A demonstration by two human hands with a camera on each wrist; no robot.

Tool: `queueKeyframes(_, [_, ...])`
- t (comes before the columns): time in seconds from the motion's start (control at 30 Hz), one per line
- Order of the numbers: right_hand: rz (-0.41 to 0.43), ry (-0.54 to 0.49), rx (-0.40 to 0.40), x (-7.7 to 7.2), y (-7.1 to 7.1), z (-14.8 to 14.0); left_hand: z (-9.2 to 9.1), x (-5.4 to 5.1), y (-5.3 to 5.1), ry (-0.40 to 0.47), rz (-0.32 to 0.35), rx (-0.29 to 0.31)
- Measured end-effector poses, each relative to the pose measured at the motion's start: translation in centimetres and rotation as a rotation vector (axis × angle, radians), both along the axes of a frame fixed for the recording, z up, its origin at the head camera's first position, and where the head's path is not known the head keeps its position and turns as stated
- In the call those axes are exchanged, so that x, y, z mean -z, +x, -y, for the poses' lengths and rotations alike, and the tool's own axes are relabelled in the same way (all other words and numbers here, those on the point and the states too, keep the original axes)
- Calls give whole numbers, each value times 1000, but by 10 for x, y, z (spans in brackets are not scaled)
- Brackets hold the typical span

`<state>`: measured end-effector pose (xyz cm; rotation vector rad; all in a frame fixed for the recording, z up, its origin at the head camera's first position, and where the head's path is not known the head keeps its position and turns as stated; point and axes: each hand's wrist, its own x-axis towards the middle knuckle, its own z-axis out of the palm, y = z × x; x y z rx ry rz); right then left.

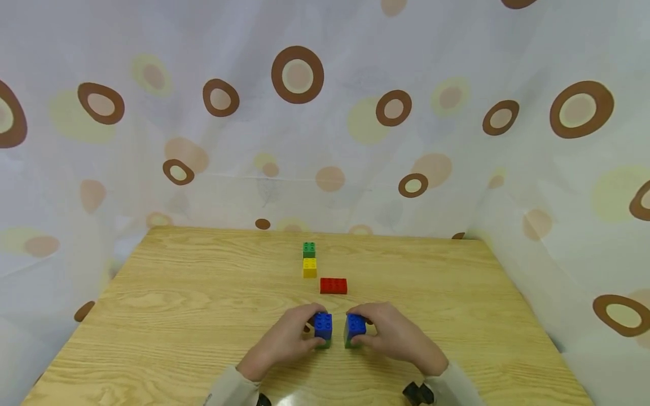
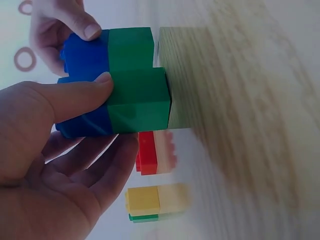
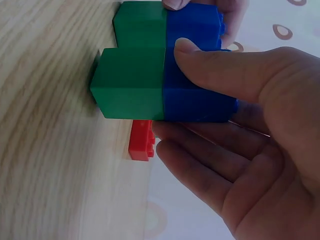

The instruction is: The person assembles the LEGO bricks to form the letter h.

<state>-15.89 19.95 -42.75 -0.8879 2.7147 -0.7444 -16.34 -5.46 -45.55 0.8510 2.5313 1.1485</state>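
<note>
My left hand [image 1: 286, 337] pinches a two-brick stack between thumb and fingers, a blue brick [image 1: 323, 325] on top of a green brick [image 2: 140, 105]. Opposite it, my right hand [image 1: 393, 335] grips a matching stack, its blue brick [image 1: 356, 323] above a green brick [image 3: 131, 85]. Both stacks stand upright side by side, with a narrow gap between them in the head view. Their undersides are at or close to the tabletop; contact cannot be told for certain. In each wrist view, the thumb lies along the side of the blue brick.
Just beyond the hands a red brick [image 1: 333, 286] lies lengthwise across the wooden table [image 1: 203, 293]. Farther back and slightly left sit a yellow brick [image 1: 310, 269] and a small green brick [image 1: 309, 250], one behind the other. A patterned curtain [image 1: 325, 135] surrounds the table's back and sides.
</note>
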Motion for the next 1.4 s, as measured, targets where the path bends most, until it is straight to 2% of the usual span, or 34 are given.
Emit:
queueKeyframes(0.17, [35,-19,-5,4,2,1,-2,4,2,0,-16,-13])
queueKeyframes(0.43, [34,-25,0,6,-1,2,-2,4,1,-7,8,-26])
queueKeyframes(0.57, [46,-5,-8,4,-3,2,-1,4,0,-7,20,-25])
queueKeyframes(0.67, [84,-5,16,1,-4,2,-1,4,0,-5,28,-27])
queueKeyframes(0.73, [108,-33,43,-3,-5,2,-1,4,0,-7,35,-29])
queueKeyframes(0.8, [94,-73,66,-7,-8,3,-1,5,-1,-8,38,-31])
queueKeyframes(0.9, [-4,-102,86,-16,-16,6,-1,6,-2,-12,51,-28])
queueKeyframes(1.0, [-155,-59,80,-28,-33,11,-1,2,-8,-8,56,-29])
queueKeyframes(1.07, [-221,-6,57,-33,-44,16,-2,0,-10,-11,53,-35])
queueKeyframes(1.2, [-226,97,15,-30,-63,29,-1,0,-9,-5,54,-45])
queueKeyframes(1.4, [-222,256,-15,-5,-82,41,2,7,-7,47,95,-21])
